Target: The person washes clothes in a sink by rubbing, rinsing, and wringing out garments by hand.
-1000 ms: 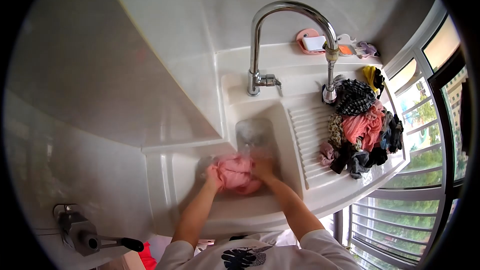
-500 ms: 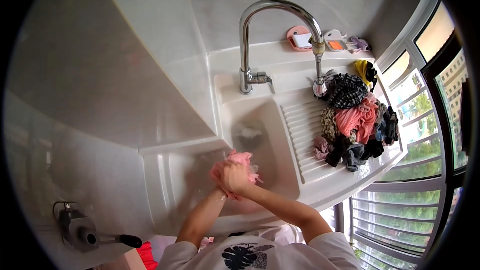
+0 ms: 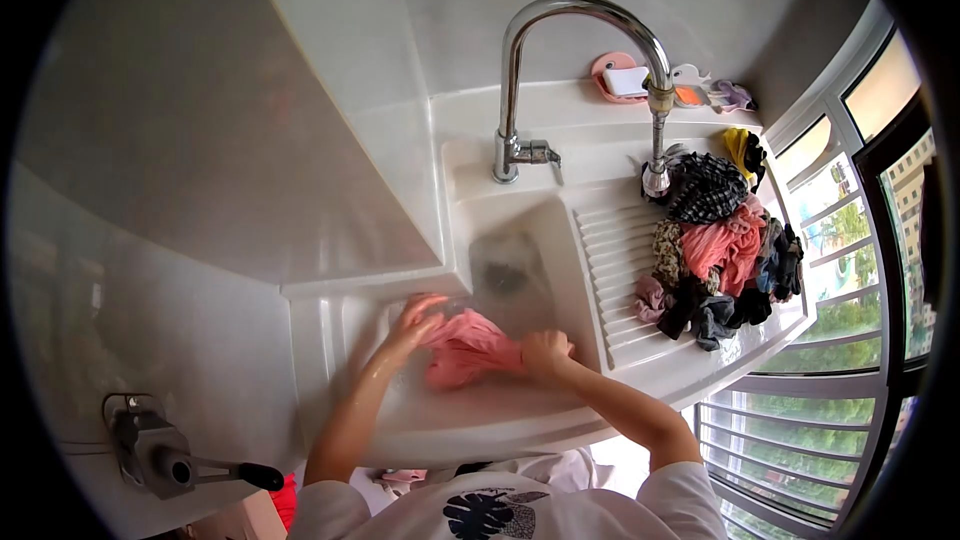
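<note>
A wet pink cloth garment (image 3: 468, 348) is spread inside the white sink basin (image 3: 540, 380), its exact kind unclear. My right hand (image 3: 548, 354) is closed around the garment's right end, near the basin's right wall. At the garment's left edge, my left hand (image 3: 412, 325) has its fingers stretched out and apart, touching or very close to the fabric. Cloudy water lies in the basin around the drain (image 3: 500, 278).
Right of the basin, a ribbed washboard (image 3: 612, 265) carries a heap of clothes (image 3: 720, 245). A chrome faucet (image 3: 510, 90) arches above. Behind stand a pink soap dish (image 3: 603, 65) with white soap (image 3: 627, 81). A wall-mounted lever device (image 3: 165, 460) is at lower left.
My hands have moved apart, left hand leftward and up, right hand rightward. The pink garment went from bunched between them to spread out. The view has shifted slightly.
</note>
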{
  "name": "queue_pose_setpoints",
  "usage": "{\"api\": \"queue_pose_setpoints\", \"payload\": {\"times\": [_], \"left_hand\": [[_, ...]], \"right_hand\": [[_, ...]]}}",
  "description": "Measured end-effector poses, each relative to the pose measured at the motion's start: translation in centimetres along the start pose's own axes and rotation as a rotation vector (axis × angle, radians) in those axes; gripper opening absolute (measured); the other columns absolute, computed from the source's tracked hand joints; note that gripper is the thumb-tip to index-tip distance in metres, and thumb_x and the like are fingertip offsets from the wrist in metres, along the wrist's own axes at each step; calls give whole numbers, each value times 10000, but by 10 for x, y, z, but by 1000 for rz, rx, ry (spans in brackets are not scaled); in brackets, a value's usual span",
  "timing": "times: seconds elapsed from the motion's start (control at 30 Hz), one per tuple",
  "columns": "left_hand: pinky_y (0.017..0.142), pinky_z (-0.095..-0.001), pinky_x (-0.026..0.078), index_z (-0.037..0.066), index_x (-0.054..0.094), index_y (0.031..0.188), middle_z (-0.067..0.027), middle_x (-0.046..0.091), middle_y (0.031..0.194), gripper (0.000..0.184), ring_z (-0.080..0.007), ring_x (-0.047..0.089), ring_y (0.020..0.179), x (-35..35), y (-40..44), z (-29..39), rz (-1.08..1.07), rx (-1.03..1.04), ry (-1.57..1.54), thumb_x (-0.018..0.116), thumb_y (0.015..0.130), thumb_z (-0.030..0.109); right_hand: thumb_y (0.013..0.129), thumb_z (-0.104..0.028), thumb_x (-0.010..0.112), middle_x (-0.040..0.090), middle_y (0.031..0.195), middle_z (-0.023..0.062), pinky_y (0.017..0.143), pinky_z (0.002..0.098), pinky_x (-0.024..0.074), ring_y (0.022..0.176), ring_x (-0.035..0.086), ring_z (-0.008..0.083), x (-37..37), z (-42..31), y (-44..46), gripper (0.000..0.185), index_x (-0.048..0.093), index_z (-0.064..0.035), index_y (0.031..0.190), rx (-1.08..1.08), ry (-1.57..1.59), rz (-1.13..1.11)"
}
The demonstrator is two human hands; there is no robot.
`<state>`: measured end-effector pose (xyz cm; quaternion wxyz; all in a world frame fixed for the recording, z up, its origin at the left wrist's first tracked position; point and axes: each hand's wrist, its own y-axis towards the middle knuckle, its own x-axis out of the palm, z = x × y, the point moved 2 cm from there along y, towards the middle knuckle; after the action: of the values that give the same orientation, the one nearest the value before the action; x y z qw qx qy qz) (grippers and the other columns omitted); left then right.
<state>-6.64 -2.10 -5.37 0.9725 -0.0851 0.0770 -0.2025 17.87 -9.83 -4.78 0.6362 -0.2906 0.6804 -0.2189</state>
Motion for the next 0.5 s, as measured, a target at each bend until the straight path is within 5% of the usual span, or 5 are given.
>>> {"api": "queue_pose_setpoints", "payload": {"times": [0.07,0.13,0.2,0.37,0.5], "left_hand": [[808,-246,448,59,590,1108,-52,590,1009,328,-122,500,1070,-24,-7,-16,45,-152,-15,569,883,298],[762,-237,464,58,592,1107,-50,591,1016,350,-120,509,1058,-44,-18,-62,92,-309,-32,574,877,321],[668,-266,488,78,506,1247,-38,593,1063,495,-128,519,1031,-54,-24,-137,-133,-918,347,578,864,384],[637,-300,491,89,411,1289,-64,556,1098,532,-142,521,988,44,-17,-117,78,-708,348,571,843,330],[888,-287,416,70,412,1278,-93,494,1129,600,-204,512,1028,55,-5,-132,162,-309,30,636,721,74]], "right_hand": [[837,-274,523,661,905,117,628,394,531,832,657,265,19,4,-4,249,676,-91,908,-8,-46,-163],[828,-242,539,636,958,138,635,422,528,830,647,283,32,10,4,319,602,-68,1088,-191,-233,286],[816,-235,557,626,963,144,641,431,524,818,638,310,5,10,39,404,526,-60,1179,-141,-34,384],[780,-215,603,618,954,182,644,454,507,806,616,377,44,-24,118,564,413,-42,1282,-417,363,719],[777,-199,613,612,951,218,733,460,488,853,597,373,66,-19,126,636,347,-62,1338,-294,539,108]]}}
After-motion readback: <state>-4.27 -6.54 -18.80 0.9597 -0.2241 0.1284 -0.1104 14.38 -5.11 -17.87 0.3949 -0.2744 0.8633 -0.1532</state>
